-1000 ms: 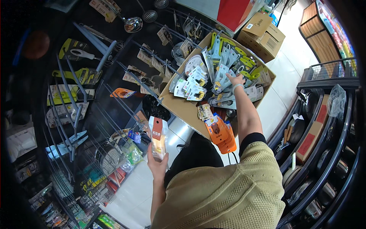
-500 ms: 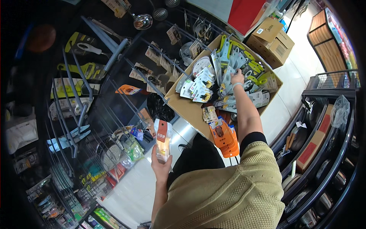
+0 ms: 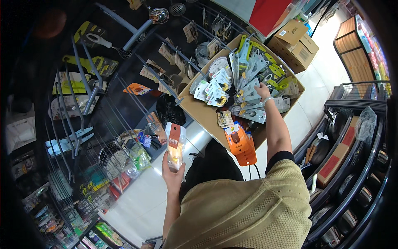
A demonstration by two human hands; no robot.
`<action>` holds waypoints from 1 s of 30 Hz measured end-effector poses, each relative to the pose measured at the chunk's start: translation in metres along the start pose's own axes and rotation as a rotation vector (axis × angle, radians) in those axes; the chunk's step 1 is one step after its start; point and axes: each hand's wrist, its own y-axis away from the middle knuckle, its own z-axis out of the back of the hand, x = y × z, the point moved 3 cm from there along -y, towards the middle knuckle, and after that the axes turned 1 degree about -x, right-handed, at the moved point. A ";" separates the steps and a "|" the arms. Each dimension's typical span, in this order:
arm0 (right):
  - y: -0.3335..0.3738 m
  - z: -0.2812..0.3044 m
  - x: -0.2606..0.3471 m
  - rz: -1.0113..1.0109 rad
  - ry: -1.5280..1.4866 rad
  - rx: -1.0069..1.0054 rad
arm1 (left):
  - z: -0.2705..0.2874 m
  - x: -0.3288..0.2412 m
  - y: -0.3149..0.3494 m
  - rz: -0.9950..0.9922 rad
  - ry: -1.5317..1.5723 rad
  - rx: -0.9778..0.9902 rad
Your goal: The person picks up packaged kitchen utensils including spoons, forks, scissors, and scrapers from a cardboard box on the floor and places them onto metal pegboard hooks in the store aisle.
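Outside carton (image 3: 199,113), my left hand (image 3: 172,176) clasps packet (image 3: 175,143): likely light, slick; grip low. Inside, right hand (image 3: 263,91) curled, hold unverifiable.

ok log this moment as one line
left hand: holding red-topped packet; right hand: at packaged utensils in cardboard box; orange packs: at box's near edge

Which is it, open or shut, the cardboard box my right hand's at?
Open: the cardboard box has its top uncovered, and packaged utensils show inside, with your right hand among them.
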 end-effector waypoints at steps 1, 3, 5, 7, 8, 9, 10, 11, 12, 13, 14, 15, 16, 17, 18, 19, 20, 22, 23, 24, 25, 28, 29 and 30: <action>0.003 0.009 -0.010 0.025 -0.044 -0.018 | -0.003 0.000 -0.001 -0.007 0.013 0.014; 0.041 -0.013 0.028 -0.100 -0.055 0.181 | 0.004 0.005 0.006 -0.012 -0.036 -0.034; 0.054 0.002 0.036 -0.006 -0.019 0.202 | -0.001 0.008 0.006 -0.012 0.008 -0.028; 0.062 0.008 0.035 0.036 -0.030 0.123 | -0.003 0.007 0.007 -0.007 0.049 -0.026; 0.063 0.008 0.036 0.087 0.059 0.133 | -0.004 0.002 0.006 -0.017 0.048 -0.019; 0.064 0.008 0.037 0.137 0.149 0.144 | -0.004 0.000 0.006 -0.026 0.047 -0.012; 0.068 0.008 0.040 0.280 0.319 0.060 | -0.004 0.001 0.006 -0.030 0.050 -0.013; 0.071 0.007 0.039 0.288 0.318 0.056 | -0.002 0.001 0.007 -0.073 0.014 -0.014; 0.075 0.007 0.040 0.329 0.328 0.003 | 0.000 0.002 0.007 -0.116 -0.023 -0.015; 0.078 0.007 0.041 0.371 0.339 -0.051 | 0.001 0.005 0.007 -0.121 -0.018 -0.021; 0.081 0.008 0.040 0.346 0.278 -0.074 | 0.003 0.006 0.008 -0.123 0.005 -0.016; 0.083 0.010 0.041 0.352 0.279 -0.075 | 0.004 0.008 0.009 -0.125 0.030 -0.011; 0.085 0.014 0.041 0.339 0.268 -0.100 | 0.007 0.009 0.011 -0.127 0.033 -0.016; 0.090 0.018 0.045 0.327 0.257 -0.124 | 0.010 0.010 0.012 -0.128 0.025 -0.023; 0.096 0.022 0.049 0.335 0.206 -0.136 | 0.013 0.012 0.014 -0.129 0.017 -0.029; 0.103 0.023 0.053 0.342 0.208 -0.136 | 0.017 0.013 0.017 -0.130 0.020 -0.035; 0.106 0.029 0.053 0.341 0.194 -0.150 | 0.019 0.014 0.019 -0.138 0.008 -0.043; 0.111 0.037 0.054 0.330 0.203 -0.179 | 0.024 0.017 0.023 -0.148 0.004 -0.053; 0.116 0.038 0.056 0.337 0.206 -0.181 | 0.027 0.021 0.025 -0.141 0.021 -0.058; 0.120 0.040 0.057 0.331 0.251 -0.211 | 0.029 0.025 0.027 -0.133 0.037 -0.063; 0.125 0.040 0.058 0.325 0.296 -0.239 | 0.030 0.029 0.030 -0.132 0.043 -0.069; 0.129 0.047 0.054 0.373 0.122 -0.206 | 0.038 0.036 0.035 -0.154 0.047 -0.079; 0.127 0.050 0.050 0.376 0.127 -0.209 | 0.040 0.041 0.037 -0.160 0.082 -0.082; 0.124 0.051 0.046 0.380 0.185 -0.181 | 0.040 0.044 0.039 -0.163 0.118 -0.084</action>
